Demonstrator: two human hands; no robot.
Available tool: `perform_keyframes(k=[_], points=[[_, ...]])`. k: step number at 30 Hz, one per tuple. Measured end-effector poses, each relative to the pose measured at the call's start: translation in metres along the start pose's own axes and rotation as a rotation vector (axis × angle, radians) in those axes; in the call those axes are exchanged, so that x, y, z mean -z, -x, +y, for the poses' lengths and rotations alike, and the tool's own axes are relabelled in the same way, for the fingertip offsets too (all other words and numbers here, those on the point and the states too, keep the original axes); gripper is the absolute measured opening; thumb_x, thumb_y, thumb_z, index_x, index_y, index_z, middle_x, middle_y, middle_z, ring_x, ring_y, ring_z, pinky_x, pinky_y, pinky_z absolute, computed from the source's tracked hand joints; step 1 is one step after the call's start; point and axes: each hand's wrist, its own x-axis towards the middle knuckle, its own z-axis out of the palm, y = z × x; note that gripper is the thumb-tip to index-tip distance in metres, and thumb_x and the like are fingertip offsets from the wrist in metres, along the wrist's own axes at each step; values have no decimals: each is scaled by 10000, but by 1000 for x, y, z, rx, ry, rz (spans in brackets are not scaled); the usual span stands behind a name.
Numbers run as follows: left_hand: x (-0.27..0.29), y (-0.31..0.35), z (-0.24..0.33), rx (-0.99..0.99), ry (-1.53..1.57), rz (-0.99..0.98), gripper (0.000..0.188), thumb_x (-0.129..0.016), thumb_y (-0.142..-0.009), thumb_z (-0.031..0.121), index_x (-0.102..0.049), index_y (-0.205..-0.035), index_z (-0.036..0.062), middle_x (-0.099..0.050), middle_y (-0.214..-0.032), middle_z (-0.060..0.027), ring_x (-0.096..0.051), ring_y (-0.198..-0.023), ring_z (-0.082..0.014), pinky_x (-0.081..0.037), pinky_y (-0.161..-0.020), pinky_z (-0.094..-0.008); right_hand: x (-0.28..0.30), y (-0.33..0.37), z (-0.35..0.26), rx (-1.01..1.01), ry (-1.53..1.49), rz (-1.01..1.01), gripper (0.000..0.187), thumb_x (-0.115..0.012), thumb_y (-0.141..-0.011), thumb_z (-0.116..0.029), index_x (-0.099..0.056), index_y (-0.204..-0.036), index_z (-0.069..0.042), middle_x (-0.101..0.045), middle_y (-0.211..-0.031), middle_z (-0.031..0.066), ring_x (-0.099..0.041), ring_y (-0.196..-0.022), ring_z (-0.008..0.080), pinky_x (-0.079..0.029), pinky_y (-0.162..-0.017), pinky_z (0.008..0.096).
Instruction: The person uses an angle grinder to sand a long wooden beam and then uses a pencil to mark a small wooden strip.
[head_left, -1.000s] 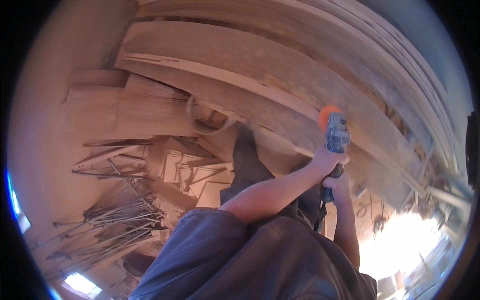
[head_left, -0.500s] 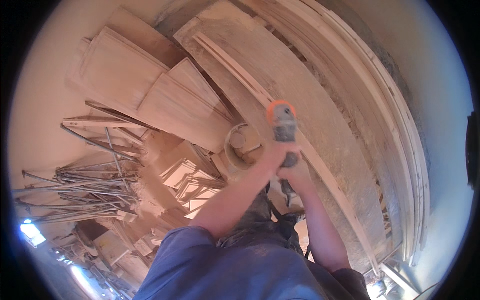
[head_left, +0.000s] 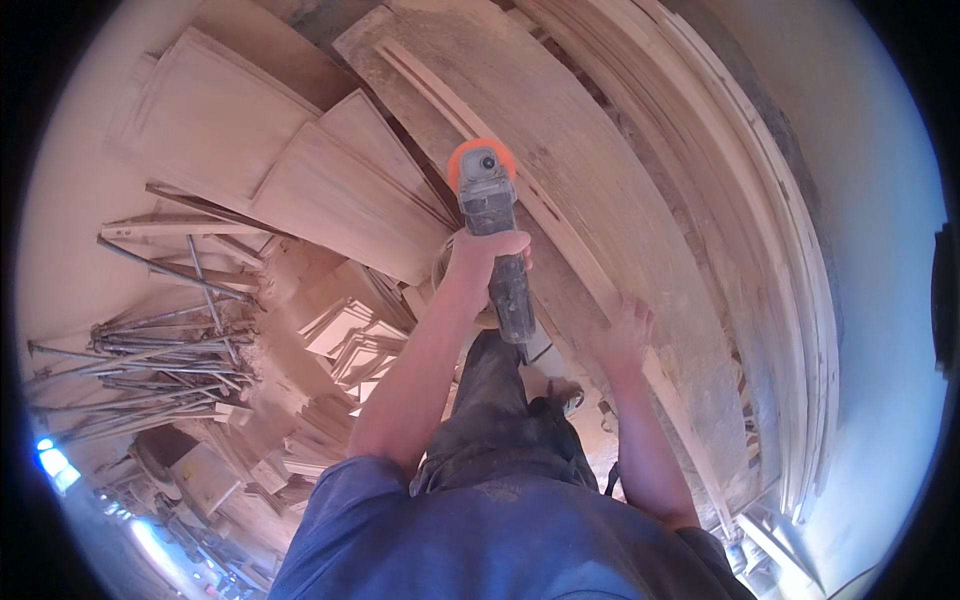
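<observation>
My left hand (head_left: 490, 258) is wrapped round the dark body of an angle grinder (head_left: 513, 302). Its grey head bears an orange disc (head_left: 509, 160), which lies over the long, narrow wooden strip (head_left: 572, 250). That strip runs diagonally along a wide, dusty board (head_left: 620, 215). Farther down the strip, my right hand (head_left: 622, 335) grips it with fingers curled over its edge; the hand is slightly blurred. I cannot tell whether the disc touches the wood.
Flat wooden panels (head_left: 215, 110) are stacked at the far left. Several metal rods (head_left: 165, 355) lie in a heap below them, near a pile of wood offcuts (head_left: 350, 335). Long planks (head_left: 775, 250) line the right side by the wall. My left forearm partly hides a round bucket (head_left: 440, 262).
My right hand has let go of the grinder and moved down onto the wooden strip. My left hand has carried the grinder up and to the left along the strip.
</observation>
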Motion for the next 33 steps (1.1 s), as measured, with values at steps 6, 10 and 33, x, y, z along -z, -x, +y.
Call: perform_keyframes(k=[6, 10, 33], points=[[-40, 41, -53, -4, -42, -38, 176, -751, -753, 79, -639, -877, 21, -662, -771, -110, -667, -672, -250, -540, -653, -368, -25, 13, 87, 48, 64, 51, 513, -765, -759, -188, -560, -1196, -14, -579, -1185, 214, -526, -1176, 431, -437, -1022, 532], [-68, 65, -110, 81, -48, -113, 185, -762, -759, 52, -638, -893, 17, -665, -764, -96, -670, -657, -219, -542, -632, -357, -18, 51, 152, -58, 64, 69, 447, -746, -772, -152, -579, -1165, -20, -594, -1134, 205, -548, -1124, 427, -449, -992, 534], [-49, -27, -67, 186, -94, -96, 125, -766, -770, 66, -691, -844, -2, -699, -803, -93, -678, -703, -197, -546, -637, -364, -7, 1, -70, -315, -1518, -368, 367, -521, -1054, -356, -480, -1338, -127, -632, -947, 68, -661, -726, 179, -570, -601, 342]])
